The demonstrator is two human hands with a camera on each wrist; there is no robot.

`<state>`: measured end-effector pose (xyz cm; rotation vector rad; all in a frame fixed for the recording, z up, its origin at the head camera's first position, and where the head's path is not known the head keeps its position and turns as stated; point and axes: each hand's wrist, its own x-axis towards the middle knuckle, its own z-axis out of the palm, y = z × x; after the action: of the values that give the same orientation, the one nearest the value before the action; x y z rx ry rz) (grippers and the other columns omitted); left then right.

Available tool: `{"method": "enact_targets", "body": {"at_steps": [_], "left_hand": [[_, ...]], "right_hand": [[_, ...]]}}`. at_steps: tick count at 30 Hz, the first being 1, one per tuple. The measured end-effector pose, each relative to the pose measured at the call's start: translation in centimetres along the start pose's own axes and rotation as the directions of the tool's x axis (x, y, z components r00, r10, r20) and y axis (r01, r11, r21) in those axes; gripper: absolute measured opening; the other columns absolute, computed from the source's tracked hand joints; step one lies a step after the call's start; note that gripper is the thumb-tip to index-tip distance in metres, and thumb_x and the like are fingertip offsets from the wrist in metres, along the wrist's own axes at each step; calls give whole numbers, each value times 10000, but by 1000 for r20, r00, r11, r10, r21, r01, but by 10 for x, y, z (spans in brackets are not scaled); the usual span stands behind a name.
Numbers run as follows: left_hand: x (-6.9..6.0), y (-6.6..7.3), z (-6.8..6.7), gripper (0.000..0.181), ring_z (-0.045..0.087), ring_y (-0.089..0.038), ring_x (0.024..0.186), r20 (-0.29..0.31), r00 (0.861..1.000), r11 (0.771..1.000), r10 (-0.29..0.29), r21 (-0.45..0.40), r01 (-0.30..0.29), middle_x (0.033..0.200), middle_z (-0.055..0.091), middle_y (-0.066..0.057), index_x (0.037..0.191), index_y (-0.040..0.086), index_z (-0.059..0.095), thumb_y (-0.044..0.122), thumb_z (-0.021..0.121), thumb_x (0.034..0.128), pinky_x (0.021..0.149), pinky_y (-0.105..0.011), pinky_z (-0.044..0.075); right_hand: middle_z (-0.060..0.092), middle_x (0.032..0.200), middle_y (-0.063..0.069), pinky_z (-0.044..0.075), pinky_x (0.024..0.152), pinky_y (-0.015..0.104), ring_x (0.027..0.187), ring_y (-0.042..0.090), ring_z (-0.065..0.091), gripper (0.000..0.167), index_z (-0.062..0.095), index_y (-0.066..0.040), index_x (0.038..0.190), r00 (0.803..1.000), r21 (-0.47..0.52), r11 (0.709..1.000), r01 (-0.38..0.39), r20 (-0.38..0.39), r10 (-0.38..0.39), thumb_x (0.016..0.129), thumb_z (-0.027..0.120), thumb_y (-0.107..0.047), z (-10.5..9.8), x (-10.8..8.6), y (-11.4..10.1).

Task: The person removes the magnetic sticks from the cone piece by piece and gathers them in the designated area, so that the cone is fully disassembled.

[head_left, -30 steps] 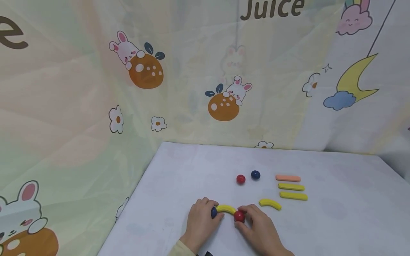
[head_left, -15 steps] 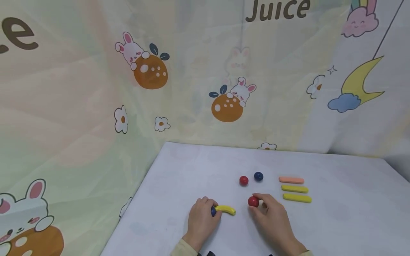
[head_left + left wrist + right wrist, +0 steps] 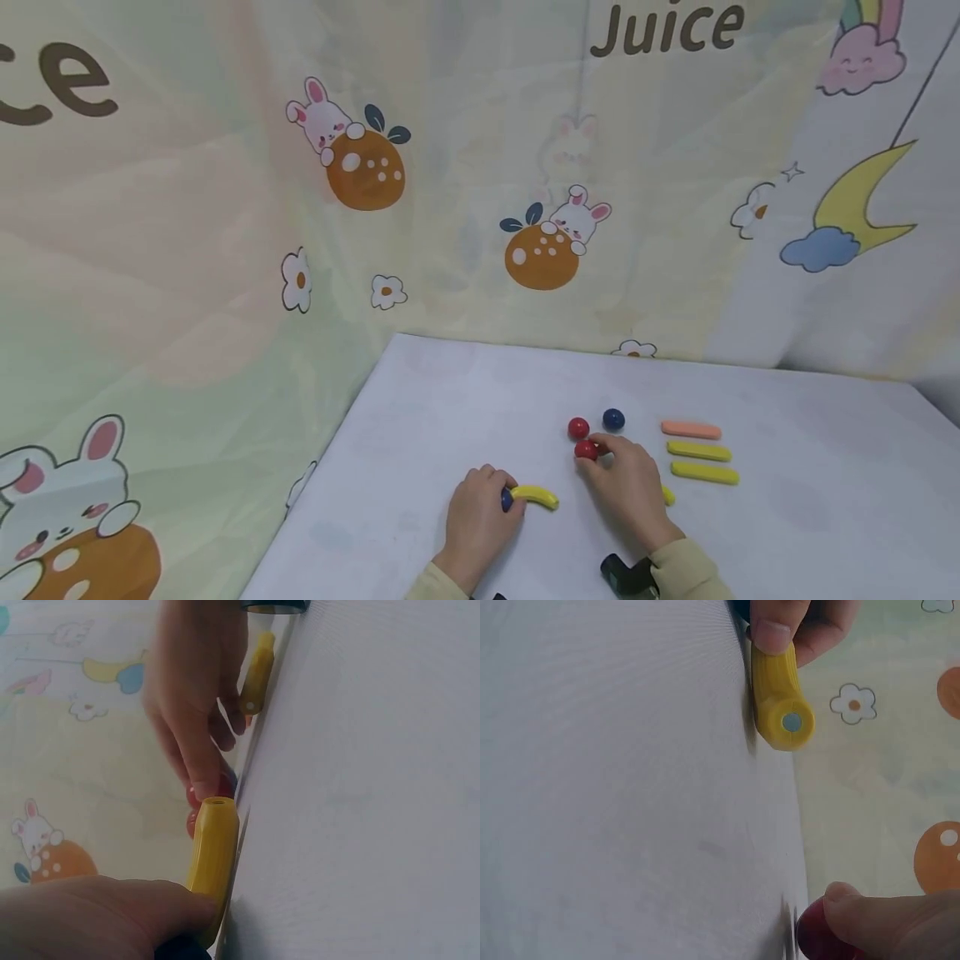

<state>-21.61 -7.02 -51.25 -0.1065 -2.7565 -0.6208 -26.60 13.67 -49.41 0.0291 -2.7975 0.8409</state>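
Note:
My left hand (image 3: 480,521) pinches a dark blue ball (image 3: 506,499) where it meets the end of a curved yellow rod (image 3: 536,497). The rod's free end points right, and a round grey disc shows in it in the right wrist view. Farther right, my right hand (image 3: 630,487) holds a red ball (image 3: 585,451) between thumb and fingertips, close in front of a second red ball (image 3: 578,428). Whether the two red balls touch, I cannot tell. Another dark blue ball (image 3: 613,419) lies just behind. My right hand partly hides a second curved yellow rod (image 3: 668,496).
Two straight yellow rods (image 3: 704,473) and one straight orange rod (image 3: 691,430) lie in a row at the right on the white table (image 3: 810,517). A printed cloth (image 3: 450,167) hangs behind. A black device (image 3: 628,577) sits at my right wrist.
My right hand has pulled the red ball off the curved rod's free end and carried it back and right towards the other red ball. My left hand still holds the blue ball and rod.

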Motion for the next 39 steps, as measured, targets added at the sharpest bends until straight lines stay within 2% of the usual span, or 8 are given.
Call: {"method": "enact_targets", "body": {"at_steps": [4,10,15,20,24,29,34,39], "left_hand": [[0,2,0,177,494,-72,714,7,1000,1000,-2,3,2,740,538,123,830,218,702,335,812,755,615,-224,398],[-1,3,-1,175,483,-70,703,4,1000,1000,2,-2,-2,731,528,124,823,213,701,327,814,753,608,-220,389],[-2,3,0,175,478,-62,683,2,1000,1000,14,-2,-14,724,527,119,826,204,707,325,813,758,585,-205,373],[-2,3,0,180,490,-60,686,-8,1000,1000,16,-1,-17,730,532,116,835,203,709,328,814,758,586,-202,384],[-2,3,0,191,509,-64,697,-26,999,1000,26,-8,-26,737,543,113,842,203,709,333,817,754,599,-212,412],[-2,4,0,201,525,-60,717,-31,999,999,35,-13,-35,754,556,121,859,213,705,351,813,760,625,-229,446],[-3,6,-2,198,541,-45,738,4,999,998,42,-53,-41,782,587,127,881,217,705,352,807,777,660,-238,477],[-3,8,-5,261,538,-41,755,37,998,994,59,-89,-56,830,621,116,923,222,700,412,804,779,681,-238,483]], "right_hand": [[692,970,60,366,633,316,775,203,511,467,677,-72,1187,1000,1,1000,-15,14,15,776,826,-236,1,1,1],[685,1002,77,387,641,315,791,205,521,500,651,-63,1221,999,16,999,-45,24,44,785,821,-239,4,2,3],[683,1028,105,476,749,410,885,255,578,528,635,-52,1236,999,4,1000,-30,-9,30,787,821,-256,4,0,6],[678,1020,77,448,867,506,977,293,579,426,679,-83,1166,998,-14,1000,10,-65,-11,801,803,-266,1,-15,-4],[672,927,-2,476,825,441,883,216,570,327,722,-135,1073,998,-29,998,50,-41,-51,800,801,-296,0,-38,-21],[644,831,-75,490,815,394,774,133,525,288,731,-176,1018,996,-21,996,85,34,-84,778,824,-304,4,-57,-40],[604,769,-96,499,734,342,700,98,490,259,725,-164,992,995,-12,998,59,77,-58,766,833,-228,8,-61,-40],[607,768,-83,510,711,327,695,96,508,239,730,-145,987,997,9,1000,27,73,-28,770,822,-185,9,-59,-32]]}}
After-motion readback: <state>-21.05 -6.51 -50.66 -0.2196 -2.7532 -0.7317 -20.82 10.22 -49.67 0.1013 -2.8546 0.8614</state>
